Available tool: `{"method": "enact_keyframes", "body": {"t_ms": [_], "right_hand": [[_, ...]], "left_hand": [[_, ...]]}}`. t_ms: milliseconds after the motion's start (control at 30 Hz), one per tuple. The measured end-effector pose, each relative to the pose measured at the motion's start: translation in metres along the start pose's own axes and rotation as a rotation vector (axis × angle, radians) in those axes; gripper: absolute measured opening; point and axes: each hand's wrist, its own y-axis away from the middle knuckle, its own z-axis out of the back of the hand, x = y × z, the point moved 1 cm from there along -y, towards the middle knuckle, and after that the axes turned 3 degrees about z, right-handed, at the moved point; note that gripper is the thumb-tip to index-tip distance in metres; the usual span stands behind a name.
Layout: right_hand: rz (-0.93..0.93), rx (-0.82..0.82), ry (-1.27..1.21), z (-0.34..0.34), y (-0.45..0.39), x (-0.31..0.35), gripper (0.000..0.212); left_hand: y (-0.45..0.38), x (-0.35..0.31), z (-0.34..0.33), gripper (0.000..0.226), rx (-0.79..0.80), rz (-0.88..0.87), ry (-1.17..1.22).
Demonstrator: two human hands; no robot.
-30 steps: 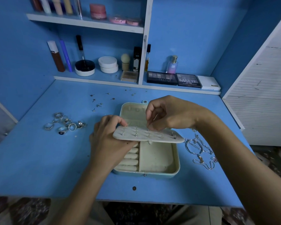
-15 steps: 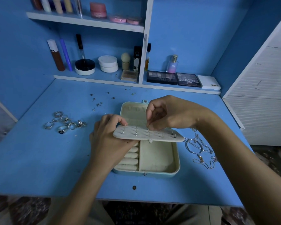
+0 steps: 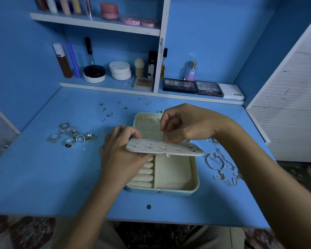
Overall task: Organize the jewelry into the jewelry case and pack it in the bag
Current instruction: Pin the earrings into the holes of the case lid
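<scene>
The jewelry case (image 3: 176, 178), pale mint outside and cream inside, lies open at the centre of the blue desk (image 3: 43, 177), its lid tilted back toward twelve o'clock. Inside, padded ring rolls (image 3: 144, 174) fill the nine o'clock side beside a bare compartment at three. Held flat above it is the cream earring panel (image 3: 162, 149), with stud posts poking up from it. The left hand (image 3: 122, 155) grips the panel's nine o'clock end, while the right hand (image 3: 185, 126), fingers curled, pinches at a post near the panel's middle. Silver rings (image 3: 73, 134) cluster at nine o'clock, loose studs (image 3: 109, 110) at eleven, and chains (image 3: 221, 166) at three.
</scene>
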Motion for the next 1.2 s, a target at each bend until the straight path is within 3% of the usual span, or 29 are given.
{"method": "enact_keyframes", "body": {"t_ms": [267, 467, 1200], "right_hand": [[-0.021, -0.005, 0.032, -0.0030, -0.0002, 0.0028, 0.028], [0.003, 0.006, 0.135, -0.0055, 0.0007, 0.0081, 0.027], [0.023, 0.012, 0.114, -0.0052, -0.0009, 0.0035, 0.025]], "left_hand": [[-0.0001, 0.0007, -0.0012, 0.053, -0.036, -0.014, -0.030], [-0.0004, 0.0044, -0.0030, 0.053, -0.032, -0.028, -0.039], [-0.0006, 0.0006, 0.0002, 0.045, -0.012, -0.004, -0.049]]}}
